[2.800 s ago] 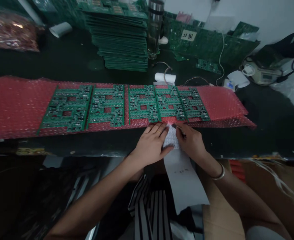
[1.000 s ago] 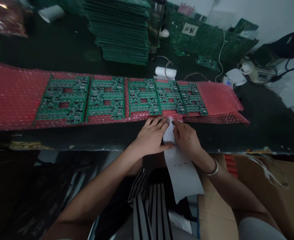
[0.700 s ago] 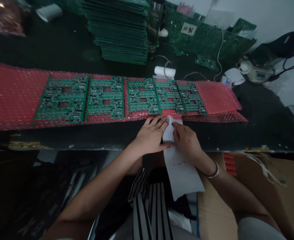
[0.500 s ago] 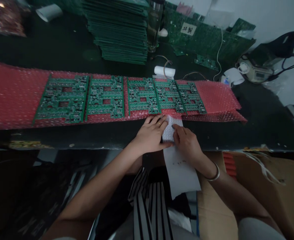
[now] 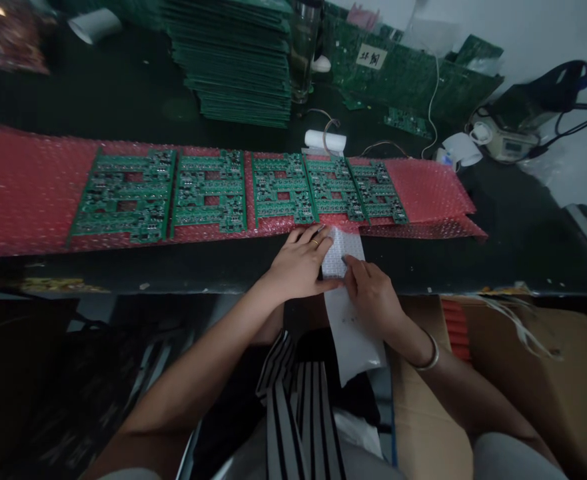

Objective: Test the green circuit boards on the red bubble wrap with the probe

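A strip of small printed labels lies over the table's front edge, its white lower part hanging down. My left hand rests flat on the strip's left side, fingers stretched and thumb across it. On the right side of the strip, my right hand has its fingers curled, with the index fingertip at the printed labels. Whatever may be pinched there is too small to make out. Just beyond the hands, several green circuit boards lie in a row on pink bubble wrap.
Behind the row stands a tall stack of green boards, with a clear bottle beside it. A white roll lies behind the bubble wrap. To the right are a scale and cables. Cardboard boxes stand below the table edge.
The right index finger has slid slightly down and left along the labels. The hanging end of the strip has swung a little. The left hand stays in place.
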A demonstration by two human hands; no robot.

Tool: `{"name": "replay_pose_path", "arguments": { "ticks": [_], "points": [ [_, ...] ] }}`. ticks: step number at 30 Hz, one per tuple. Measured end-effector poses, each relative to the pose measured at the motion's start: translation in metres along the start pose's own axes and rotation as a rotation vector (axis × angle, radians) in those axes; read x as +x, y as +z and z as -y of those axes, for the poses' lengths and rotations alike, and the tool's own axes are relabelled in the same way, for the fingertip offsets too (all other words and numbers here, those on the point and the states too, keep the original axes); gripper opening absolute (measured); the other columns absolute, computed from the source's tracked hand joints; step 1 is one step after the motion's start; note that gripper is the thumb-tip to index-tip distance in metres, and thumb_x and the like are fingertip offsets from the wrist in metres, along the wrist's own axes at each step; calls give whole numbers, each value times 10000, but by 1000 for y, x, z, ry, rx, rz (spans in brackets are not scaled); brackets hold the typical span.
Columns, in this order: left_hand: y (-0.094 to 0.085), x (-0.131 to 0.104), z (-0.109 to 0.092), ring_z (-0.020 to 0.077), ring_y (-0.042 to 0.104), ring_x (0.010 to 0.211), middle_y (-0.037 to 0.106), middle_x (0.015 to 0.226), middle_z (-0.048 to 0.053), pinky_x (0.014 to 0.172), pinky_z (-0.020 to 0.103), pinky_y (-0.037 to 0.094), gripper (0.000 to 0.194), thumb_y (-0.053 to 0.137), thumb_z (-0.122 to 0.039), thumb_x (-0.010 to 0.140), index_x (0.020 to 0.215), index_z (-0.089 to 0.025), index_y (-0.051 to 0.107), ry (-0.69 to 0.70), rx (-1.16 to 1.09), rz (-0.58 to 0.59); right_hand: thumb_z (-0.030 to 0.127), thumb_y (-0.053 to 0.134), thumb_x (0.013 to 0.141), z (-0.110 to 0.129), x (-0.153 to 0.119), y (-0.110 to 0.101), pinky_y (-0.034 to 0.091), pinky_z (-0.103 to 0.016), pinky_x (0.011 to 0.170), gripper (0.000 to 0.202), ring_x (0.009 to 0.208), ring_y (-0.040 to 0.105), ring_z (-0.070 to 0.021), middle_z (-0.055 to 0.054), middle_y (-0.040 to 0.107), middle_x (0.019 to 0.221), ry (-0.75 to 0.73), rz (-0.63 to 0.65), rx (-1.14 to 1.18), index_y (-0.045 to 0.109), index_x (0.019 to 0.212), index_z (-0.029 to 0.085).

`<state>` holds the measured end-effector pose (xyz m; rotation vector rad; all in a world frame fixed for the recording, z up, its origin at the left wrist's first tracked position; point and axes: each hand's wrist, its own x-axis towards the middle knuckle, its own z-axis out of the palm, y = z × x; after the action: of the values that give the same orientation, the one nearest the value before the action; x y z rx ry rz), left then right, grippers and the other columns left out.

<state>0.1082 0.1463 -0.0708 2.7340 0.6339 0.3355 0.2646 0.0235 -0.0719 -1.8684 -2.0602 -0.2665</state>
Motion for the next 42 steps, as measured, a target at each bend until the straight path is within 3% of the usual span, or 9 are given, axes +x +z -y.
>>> {"name": "replay_pose_path", "arguments": {
  "ticks": [29,36,39,42],
  "points": [
    [1,1,2,385,318,1422,390,1543,200,1125,514,234,887,648,-684,776,1402,-84,457,14,1,19,162,387,1000,17,-29,-11,496,-353,633,298,681,575,-207,-99,670,817,-30,-18,-7,573,1223,98],
    [5,1,3,389,303,1428,386,1544,202,1127,517,226,927,617,-725,775,1413,-76,441,23,19,16,141,409,987,24,-31,-16,508,-339,629,265,660,590,-205,-92,682,766,-46,-46,-30,604,1151,69],
    [5,1,4,377,304,1430,397,1539,198,1141,504,207,932,597,-737,781,1427,-86,433,25,19,9,174,405,1000,18,-32,-24,536,-314,684,263,713,648,-185,-85,719,853,31,-104,52,620,1144,128],
    [5,1,4,373,300,1434,406,1533,200,1152,495,196,967,584,-750,781,1453,-77,409,20,19,9,244,437,1003,-3,-30,-34,552,-286,718,291,768,695,-168,-76,742,949,227,-206,116,592,1234,159]
  ]
}}
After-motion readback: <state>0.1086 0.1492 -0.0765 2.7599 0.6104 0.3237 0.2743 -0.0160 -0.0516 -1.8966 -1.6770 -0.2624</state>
